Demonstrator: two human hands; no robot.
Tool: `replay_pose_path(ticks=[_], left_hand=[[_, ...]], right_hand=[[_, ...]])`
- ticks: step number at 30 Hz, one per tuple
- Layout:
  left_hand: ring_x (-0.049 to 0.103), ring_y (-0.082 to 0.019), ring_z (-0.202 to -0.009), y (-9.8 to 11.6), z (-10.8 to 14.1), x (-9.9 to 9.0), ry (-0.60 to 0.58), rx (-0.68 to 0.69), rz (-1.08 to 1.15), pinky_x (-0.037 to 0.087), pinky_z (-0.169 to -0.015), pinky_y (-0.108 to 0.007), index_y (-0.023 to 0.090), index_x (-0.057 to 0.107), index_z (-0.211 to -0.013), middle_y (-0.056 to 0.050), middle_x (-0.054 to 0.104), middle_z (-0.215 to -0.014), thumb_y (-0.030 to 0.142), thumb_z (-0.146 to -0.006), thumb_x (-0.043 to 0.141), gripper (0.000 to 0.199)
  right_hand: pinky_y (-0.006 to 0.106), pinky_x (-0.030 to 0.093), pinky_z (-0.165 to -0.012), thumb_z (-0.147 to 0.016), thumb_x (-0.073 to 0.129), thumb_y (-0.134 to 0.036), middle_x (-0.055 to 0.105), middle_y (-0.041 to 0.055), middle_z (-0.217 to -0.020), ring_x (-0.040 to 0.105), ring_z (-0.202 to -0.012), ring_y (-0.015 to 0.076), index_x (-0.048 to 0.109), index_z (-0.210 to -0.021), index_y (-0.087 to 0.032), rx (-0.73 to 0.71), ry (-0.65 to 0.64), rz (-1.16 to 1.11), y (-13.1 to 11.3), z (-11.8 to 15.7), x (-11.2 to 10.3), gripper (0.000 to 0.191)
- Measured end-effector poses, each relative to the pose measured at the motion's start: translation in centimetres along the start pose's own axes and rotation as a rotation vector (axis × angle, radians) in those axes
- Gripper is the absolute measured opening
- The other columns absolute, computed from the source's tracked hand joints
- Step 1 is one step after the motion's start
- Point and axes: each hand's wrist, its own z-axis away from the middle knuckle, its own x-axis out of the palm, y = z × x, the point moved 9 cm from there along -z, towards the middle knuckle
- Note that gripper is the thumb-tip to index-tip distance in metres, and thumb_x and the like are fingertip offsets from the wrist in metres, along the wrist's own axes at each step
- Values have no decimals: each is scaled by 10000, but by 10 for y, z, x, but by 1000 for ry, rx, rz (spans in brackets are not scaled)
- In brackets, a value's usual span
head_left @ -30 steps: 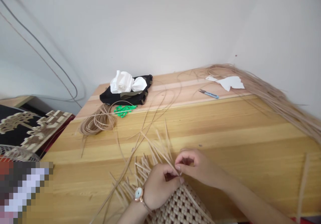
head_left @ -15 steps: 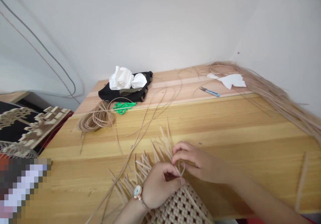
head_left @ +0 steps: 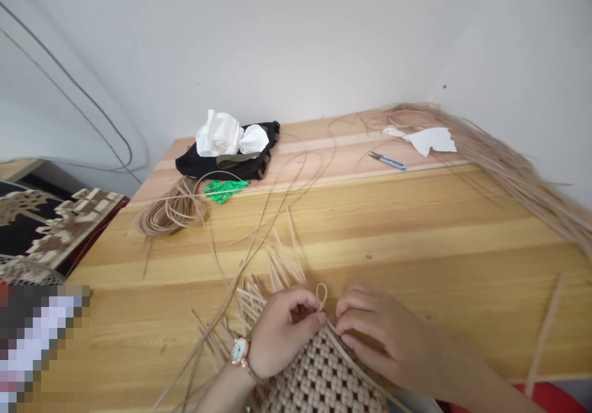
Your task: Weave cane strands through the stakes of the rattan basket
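A beige open-weave piece (head_left: 324, 376), plaited from cane-like strands with dark gaps, stands at the bottom edge of the view. My left hand (head_left: 287, 327), with a watch (head_left: 239, 351) on its wrist, pinches a strand at the weave's upper edge between thumb and index finger. Just above that pinch a small strand loop (head_left: 322, 294) sticks up. On the right of the weave, my right hand (head_left: 388, 333) has its curled fingertips closed at a strand running along the edge. Loose strand ends (head_left: 252, 296) fan out behind my left hand.
Coiled strands (head_left: 171, 212), a green bundle (head_left: 226, 189) and a black bag (head_left: 222, 167) topped by white tissue (head_left: 218, 134) lie back left. Blue thread snips (head_left: 388, 161), a white paper scrap (head_left: 432, 140) and a long strand bundle (head_left: 518, 179) lie back right.
My right hand has moved down and right, away from the loop. The loop looks smaller and stands more upright. My left hand keeps its pinch; the view has shifted slightly.
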Motion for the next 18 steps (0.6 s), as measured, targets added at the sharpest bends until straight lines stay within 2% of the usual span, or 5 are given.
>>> replay_pose_path(ticks=[3,6,11,15,18], left_hand=[[441,-105,-593,-1,-1,1,-32,-30,73,350,-556,-198,131,566,-617,3,502,-610,277,-713,552,176],[430,-102,-579,-2,-2,4,-80,-58,161,342,-545,-200,125,569,-607,5,494,-591,309,-703,561,207],[413,-99,-558,-5,-3,5,-115,-92,223,326,-542,-210,120,576,-605,15,479,-558,332,-696,562,231],[428,-101,-575,-1,-2,3,-113,-66,241,330,-555,-210,119,592,-609,11,494,-564,301,-701,570,205],[435,-99,-576,1,-1,4,-99,-59,212,338,-555,-205,120,595,-603,11,501,-571,265,-673,601,161]], right_hand=[[317,375,-710,-828,470,-159,566,31,-828,479,-789,169,587,-850,-190,-14,61,227,-2,-1,1,123],[324,371,-676,-819,493,-166,578,34,-799,477,-749,179,594,-896,-193,-176,119,410,-20,0,6,129],[333,375,-680,-828,462,-142,593,39,-773,485,-732,178,602,-821,-172,-269,91,386,-33,-1,9,144],[262,408,-631,-788,494,-158,612,28,-747,531,-693,137,621,-776,-176,134,128,-276,14,-12,1,129],[198,393,-493,-706,531,-147,589,-2,-593,518,-532,95,600,-689,-157,525,154,-830,55,-9,25,71]])
